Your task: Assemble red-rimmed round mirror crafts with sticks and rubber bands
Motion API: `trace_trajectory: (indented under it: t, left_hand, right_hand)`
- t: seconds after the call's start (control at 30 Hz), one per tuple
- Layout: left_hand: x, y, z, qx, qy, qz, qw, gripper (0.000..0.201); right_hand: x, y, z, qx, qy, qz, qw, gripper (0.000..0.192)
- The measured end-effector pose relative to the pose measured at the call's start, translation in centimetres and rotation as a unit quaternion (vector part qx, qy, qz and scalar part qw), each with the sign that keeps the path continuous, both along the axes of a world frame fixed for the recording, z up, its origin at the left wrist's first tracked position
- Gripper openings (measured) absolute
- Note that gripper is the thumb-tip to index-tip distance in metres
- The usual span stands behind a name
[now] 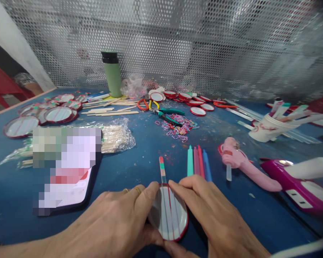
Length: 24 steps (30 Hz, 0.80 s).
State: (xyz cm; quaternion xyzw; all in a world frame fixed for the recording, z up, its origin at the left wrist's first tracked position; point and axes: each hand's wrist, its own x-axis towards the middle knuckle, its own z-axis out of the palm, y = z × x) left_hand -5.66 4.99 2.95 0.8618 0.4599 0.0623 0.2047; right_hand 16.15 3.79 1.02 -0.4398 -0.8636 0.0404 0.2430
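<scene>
A round white lid-like disc (pixel 177 215) with a red rim lies low in the middle, with thin lengthwise lines across its face. My left hand (pixel 115 211) grips its left edge, thumb and index finger at the top, with a ring on one finger. The right edge is held by my right hand (pixel 207 211), its index fingertip close to the left one. From the top of the disc, between both fingertips, sticks out a narrow flat stick (pixel 162 168) with red, green and pale orange bands. How it joins the disc is hidden. Beyond my right hand lie several coloured markers (pixel 196 161).
A phone (pixel 78 179) and bagged sticks (pixel 115 136) lie left, near stacked red-rimmed discs (pixel 57 114). Pliers (pixel 169 116) and colourful clips (pixel 179 127) lie ahead; a green tumbler (pixel 113 77) stands behind. A pink glue gun (pixel 247 168) and paper cup (pixel 269 127) are right.
</scene>
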Motion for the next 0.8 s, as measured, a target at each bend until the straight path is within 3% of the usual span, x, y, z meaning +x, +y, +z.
trace_trajectory:
  t: [0.27, 0.6, 0.8]
  left_hand:
    - [-0.01, 0.03, 0.1, -0.011, 0.015, -0.011, 1.0, 0.032]
    - [-0.14, 0.07, -0.1, 0.021, 0.03, -0.033, 0.999, 0.042]
    - [-0.24, -0.12, -0.4, 0.048, 0.033, -0.037, 0.998, 0.046]
  right_hand:
    - [-0.05, 0.07, -0.16, 0.004, 0.001, 0.004, 1.0, 0.056]
    - [-0.35, -0.13, -0.14, 0.006, 0.011, -0.015, 1.0, 0.048]
    - [-0.24, -0.16, -0.21, -0.008, 0.011, -0.017, 1.0, 0.054]
